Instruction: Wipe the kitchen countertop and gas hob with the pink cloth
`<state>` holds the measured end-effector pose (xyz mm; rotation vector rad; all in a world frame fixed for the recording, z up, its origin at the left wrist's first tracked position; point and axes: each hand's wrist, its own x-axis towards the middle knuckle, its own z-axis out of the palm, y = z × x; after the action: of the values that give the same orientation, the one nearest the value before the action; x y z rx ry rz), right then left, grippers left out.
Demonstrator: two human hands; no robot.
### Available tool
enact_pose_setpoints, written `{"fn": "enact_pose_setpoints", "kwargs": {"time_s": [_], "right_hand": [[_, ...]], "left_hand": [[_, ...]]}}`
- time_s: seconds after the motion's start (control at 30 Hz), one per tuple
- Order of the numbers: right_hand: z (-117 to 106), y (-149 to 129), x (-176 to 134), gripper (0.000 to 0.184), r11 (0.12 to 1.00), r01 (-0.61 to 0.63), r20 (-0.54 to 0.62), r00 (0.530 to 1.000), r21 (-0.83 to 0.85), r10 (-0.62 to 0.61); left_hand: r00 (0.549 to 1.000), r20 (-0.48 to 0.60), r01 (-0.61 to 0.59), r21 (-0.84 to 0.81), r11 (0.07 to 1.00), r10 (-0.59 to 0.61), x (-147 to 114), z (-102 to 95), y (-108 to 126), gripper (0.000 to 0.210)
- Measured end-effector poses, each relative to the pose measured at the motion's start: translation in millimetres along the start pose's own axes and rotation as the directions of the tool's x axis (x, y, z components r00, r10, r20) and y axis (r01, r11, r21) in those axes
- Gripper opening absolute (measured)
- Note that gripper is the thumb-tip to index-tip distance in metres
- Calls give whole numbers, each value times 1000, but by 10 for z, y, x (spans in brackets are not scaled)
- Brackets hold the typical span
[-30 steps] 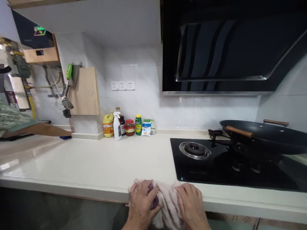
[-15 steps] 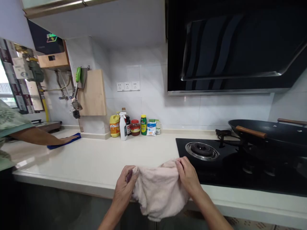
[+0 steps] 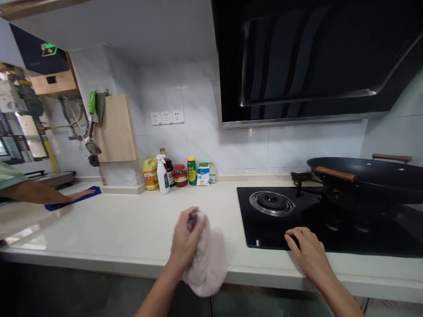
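Note:
Bunched in my left hand is a pale pink cloth, which hangs down over the counter's front edge. A bit of dark purple shows between the fingers of that hand. My right hand is off the cloth, above the front edge of the black gas stove. Its fingers are slightly curled and apart, with nothing in them. The white countertop stretches out beneath and to the left of my hands.
A black wok with wooden handles sits on the stove's right side. Along the wall stand a white spray bottle, a yellow jug and several jars and packets. At far left a co-worker's hand presses a blue cloth on the counter.
My right hand has let go of the pink cloth and moved right toward the stove. The cloth, stretched between both hands before, now hangs from my left hand alone. The view has shifted right.

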<state>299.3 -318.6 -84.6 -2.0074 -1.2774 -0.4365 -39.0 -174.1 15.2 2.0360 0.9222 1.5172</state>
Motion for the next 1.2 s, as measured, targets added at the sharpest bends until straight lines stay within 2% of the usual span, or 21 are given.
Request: {"fn": "enact_pose_setpoints", "kwargs": {"time_s": [0.03, 0.1, 0.17, 0.23, 0.33, 0.43, 0.5, 0.57, 0.63, 0.73, 0.8, 0.87, 0.97, 1.03, 1.1, 1.2], "right_hand": [[-22, 16, -11, 37, 1000, 4, 14, 1000, 1, -4], [-55, -12, -29, 34, 1000, 31, 49, 998, -3, -31], [-80, -70, -41, 31, 999, 52, 70, 996, -7, -51], [-98, -111, -48, 29, 998, 56, 70, 996, 5, -56], [-107, -120, -52, 30, 998, 54, 60, 997, 23, -55], [-98, -104, -51, 30, 998, 59, 57, 997, 20, -60], [-91, -100, -50, 30, 998, 58, 56, 997, 13, -58], [-91, -106, -48, 29, 999, 52, 56, 997, 10, -52], [-99, -117, -47, 29, 999, 44, 57, 997, 14, -45], [-115, -133, -47, 29, 999, 43, 69, 997, 12, -43], [-122, -136, -48, 29, 999, 37, 79, 996, 2, -37], [-120, -133, -49, 30, 1000, 26, 85, 996, -3, -26], [-103, -122, -47, 29, 1000, 28, 92, 995, 1, -28], [-93, -118, -43, 28, 999, 34, 96, 995, -3, -34], [-93, -119, -38, 29, 999, 31, 94, 995, -13, -29], [-104, -128, -31, 29, 1000, 16, 93, 996, -27, -14]], "left_hand": [[987, 157, -39, 45, 998, 32, -78, 106, 34, 43], [911, 406, -136, 132, 982, 72, -219, 282, 101, 54], [850, 521, -187, 173, 967, 71, -299, 371, 160, 64], [834, 550, -150, 152, 977, 42, -309, 372, 194, 69], [853, 521, -86, 71, 994, 36, -253, 288, 156, 63], [916, 401, -54, 96, 994, 11, -172, 197, 18, 37], [944, 325, 10, 132, 991, -52, -109, 148, -93, 23], [957, 265, 94, 111, 989, -121, -40, 109, -193, 27], [962, 211, 176, 21, 984, -176, 26, 82, -277, 34], [973, 114, 212, -80, 974, -202, 108, 52, -398, 37], [981, 76, 180, -4, 984, -179, 151, 23, -492, 33], [988, 41, 137, 176, 975, -146, 179, -20, -583, 29], [993, -48, 121, 432, 894, -111, 160, -85, -641, 41], [997, -18, 75, 498, 864, -76, 101, -97, -597, 45], [994, 105, -49, 509, 860, -5, 17, -65, -506, 40], [955, 289, -217, 536, 816, 64, -107, 51, -377, 38]]}}
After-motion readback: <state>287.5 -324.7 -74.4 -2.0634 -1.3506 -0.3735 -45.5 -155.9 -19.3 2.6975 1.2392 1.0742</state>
